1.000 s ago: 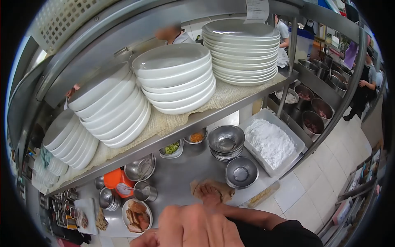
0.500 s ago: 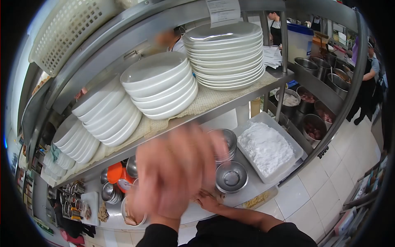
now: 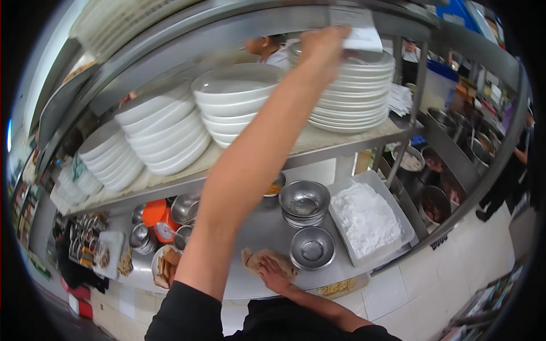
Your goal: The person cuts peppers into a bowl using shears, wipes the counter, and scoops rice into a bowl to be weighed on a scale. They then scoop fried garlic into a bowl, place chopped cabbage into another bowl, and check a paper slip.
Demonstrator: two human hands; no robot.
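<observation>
My left hand (image 3: 325,50) is raised to the upper rail, with its fingers closed at the left edge of a printed paper slip (image 3: 363,34). Just below it stands a tall stack of white plates (image 3: 355,102). Down on the steel counter (image 3: 242,284), my right hand (image 3: 274,275) lies with its fingers spread on a brown cloth (image 3: 251,260). To the right of the cloth is a single metal bowl (image 3: 313,248), and behind that bowl are stacked metal bowls (image 3: 305,199).
Further stacks of white dishes (image 3: 165,136) line the shelf. A tub of white powder (image 3: 367,219) sits at the counter's right. Orange containers (image 3: 154,212) and a bowl of brown pieces (image 3: 166,264) are at the left. Other people (image 3: 267,48) are beyond the shelf and at the right.
My left hand has risen from above the counter to the paper slip. The view has shifted, and the brown cloth under my right hand now shows clearly.
</observation>
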